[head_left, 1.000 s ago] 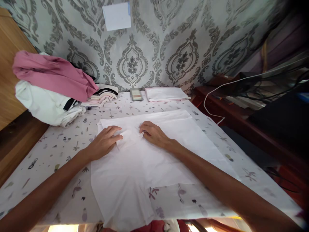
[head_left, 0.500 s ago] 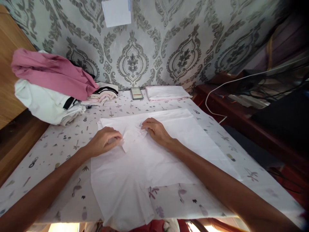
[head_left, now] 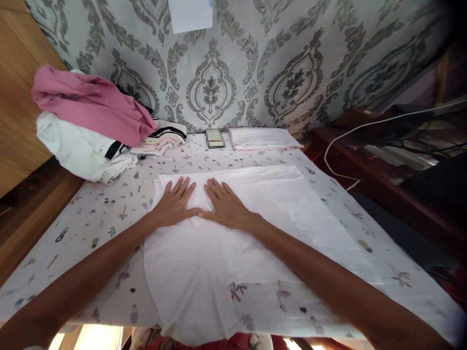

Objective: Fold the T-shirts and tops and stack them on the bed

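Observation:
A white shirt lies spread over a patterned cloth, with one part hanging toward the front edge. My left hand rests flat on its upper left part, fingers spread. Beside it my right hand also presses flat on the white fabric, fingers apart. The two thumb tips meet at the middle. A small pointed flap of the fabric shows just below the thumbs. To the right the garment continues as a flat, smooth panel with a folded strip along its far edge.
At the back left, a pink garment lies on a white one, near folded striped clothes. A small box-like item and a folded white cloth sit by the wall. A white cable trails over the dark red furniture at right.
Both hands have gone from pinched, curled fingers at the fabric to lying flat on it with fingers spread. The bunched fabric between them is flatter. The view has shifted slightly.

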`<state>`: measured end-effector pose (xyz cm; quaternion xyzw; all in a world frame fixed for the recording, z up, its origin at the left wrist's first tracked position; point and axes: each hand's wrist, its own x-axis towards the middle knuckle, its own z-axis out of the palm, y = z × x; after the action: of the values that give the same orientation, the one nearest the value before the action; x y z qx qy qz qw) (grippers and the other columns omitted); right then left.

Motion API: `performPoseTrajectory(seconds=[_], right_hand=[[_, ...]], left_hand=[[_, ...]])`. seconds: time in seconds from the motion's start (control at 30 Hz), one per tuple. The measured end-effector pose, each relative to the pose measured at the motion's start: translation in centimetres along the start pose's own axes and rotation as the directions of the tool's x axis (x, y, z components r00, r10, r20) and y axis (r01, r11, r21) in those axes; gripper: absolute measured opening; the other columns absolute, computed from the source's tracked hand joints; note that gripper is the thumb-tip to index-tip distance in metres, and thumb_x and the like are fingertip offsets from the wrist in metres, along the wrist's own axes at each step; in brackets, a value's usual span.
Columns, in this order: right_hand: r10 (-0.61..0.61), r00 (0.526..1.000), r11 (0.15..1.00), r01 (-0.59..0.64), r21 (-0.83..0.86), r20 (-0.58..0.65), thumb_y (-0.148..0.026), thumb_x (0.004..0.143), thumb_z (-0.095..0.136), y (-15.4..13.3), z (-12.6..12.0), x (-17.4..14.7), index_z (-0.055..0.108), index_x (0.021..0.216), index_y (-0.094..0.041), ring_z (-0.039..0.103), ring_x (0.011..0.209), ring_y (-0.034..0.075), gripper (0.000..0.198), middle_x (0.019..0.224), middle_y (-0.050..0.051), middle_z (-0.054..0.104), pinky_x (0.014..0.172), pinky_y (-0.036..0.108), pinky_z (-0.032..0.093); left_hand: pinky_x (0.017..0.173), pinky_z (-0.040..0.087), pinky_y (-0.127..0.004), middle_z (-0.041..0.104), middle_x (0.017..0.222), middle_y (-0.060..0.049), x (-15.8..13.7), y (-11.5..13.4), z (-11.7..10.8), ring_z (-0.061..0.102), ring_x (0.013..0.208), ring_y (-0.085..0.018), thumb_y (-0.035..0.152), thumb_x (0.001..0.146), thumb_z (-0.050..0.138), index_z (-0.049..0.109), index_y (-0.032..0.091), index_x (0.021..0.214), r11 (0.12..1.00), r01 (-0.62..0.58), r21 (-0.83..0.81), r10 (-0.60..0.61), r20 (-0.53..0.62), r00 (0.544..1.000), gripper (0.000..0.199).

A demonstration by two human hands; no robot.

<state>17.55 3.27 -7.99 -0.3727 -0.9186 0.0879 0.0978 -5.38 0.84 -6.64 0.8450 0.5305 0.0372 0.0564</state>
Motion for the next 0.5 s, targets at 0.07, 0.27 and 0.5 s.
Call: performPoseTrajectory(seconds=[0.07,0.27,0.5], right_hand=[[-0.005,1.000,1.000,0.005,-0.006,-0.007,-0.078,0.091,0.030,0.2,0.0,-0.2,0.028,0.155,-0.006,0.011,0.153,0.033,0.096,0.163,0.023,0.020,0.123,0.055,0.014],[0.037,0.998,0.998,-0.035,0.045,-0.043,-0.073,0.092,0.036,1.4,-0.7,-3.8,0.019,0.158,-0.012,0.010,0.153,0.034,0.091,0.165,0.020,0.019,0.123,0.056,0.014],[0.301,0.951,0.948,-0.290,0.135,-0.069,-0.059,0.097,0.043,2.9,-4.9,-16.0,0.018,0.159,-0.026,0.018,0.152,0.033,0.075,0.167,0.011,0.016,0.120,0.056,0.026]], left_hand=[[0.119,0.005,-0.062,0.010,0.166,-0.019,-0.2,-0.2,-0.4,0.004,0.154,-0.037,0.080,0.089,0.029,0.021,0.017,0.159,0.999,0.032,0.000,-0.032,0.049,0.998,0.094],[0.117,-0.001,-0.064,-0.002,0.167,-0.019,-1.1,-1.6,-1.9,-0.006,0.153,-0.039,0.083,0.084,0.036,0.012,0.015,0.160,0.994,0.104,-0.032,-0.097,0.180,0.979,0.105],[0.119,0.022,-0.056,0.041,0.156,-0.013,-6.7,1.0,-4.3,0.031,0.146,-0.037,0.065,0.090,0.050,0.049,0.024,0.145,0.981,-0.061,-0.183,0.057,-0.025,0.998,0.069]])
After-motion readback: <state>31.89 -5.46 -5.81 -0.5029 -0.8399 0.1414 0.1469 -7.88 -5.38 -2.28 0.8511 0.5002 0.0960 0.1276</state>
